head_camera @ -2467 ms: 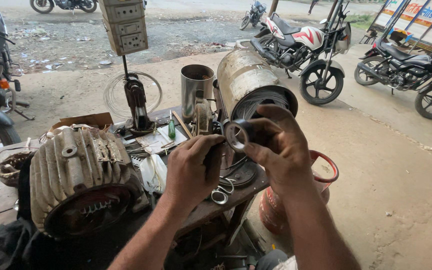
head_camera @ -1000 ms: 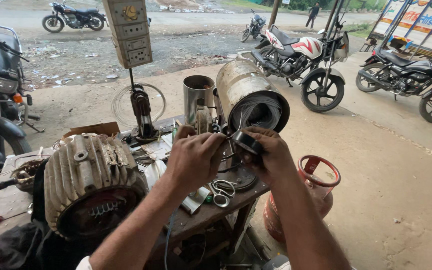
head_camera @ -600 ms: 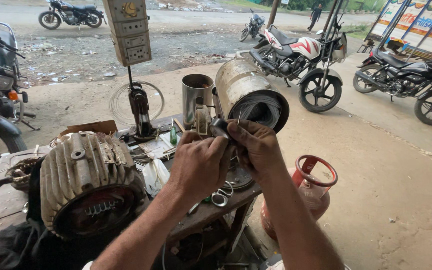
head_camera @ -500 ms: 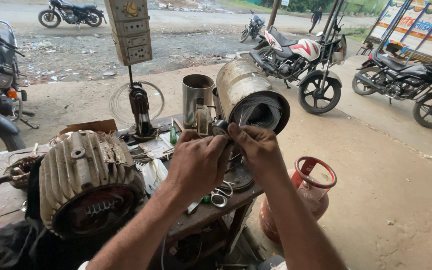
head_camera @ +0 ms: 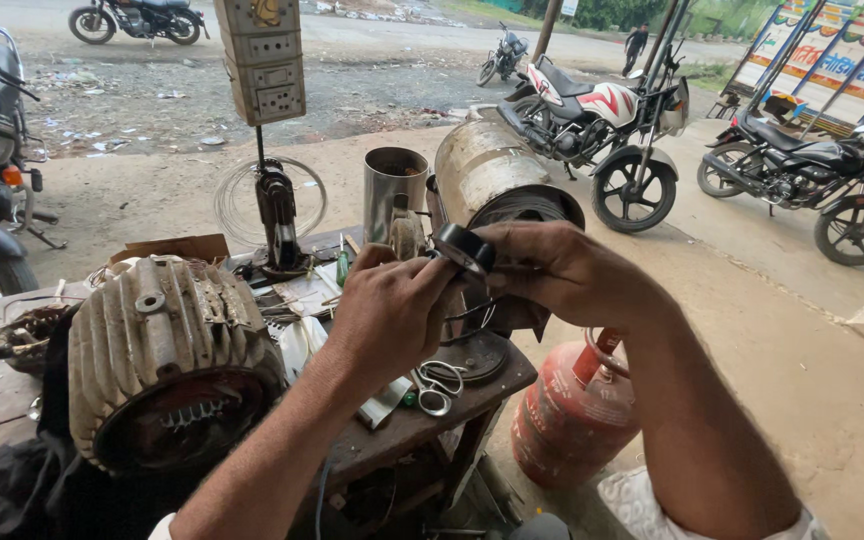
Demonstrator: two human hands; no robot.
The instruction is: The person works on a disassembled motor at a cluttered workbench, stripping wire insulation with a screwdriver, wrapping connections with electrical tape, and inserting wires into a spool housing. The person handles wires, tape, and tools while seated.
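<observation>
Both hands (head_camera: 392,310) (head_camera: 562,270) lowered, gripping black ring (head_camera: 467,248)

From up here I see both my forearms bare from wrist to elbow, no watch, ring, band or glove on the left hand (head_camera: 387,315) or the right hand (head_camera: 567,270). At the bottom edge, white fabric shows by each elbow, the right-side patch faintly patterned.

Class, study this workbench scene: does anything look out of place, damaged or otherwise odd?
The ribbed motor housing lies on its side at the bench's left, its open end showing bare windings. Scissors lie loose near the bench edge. Both hands, left and right, pinch a small black ring.
</observation>
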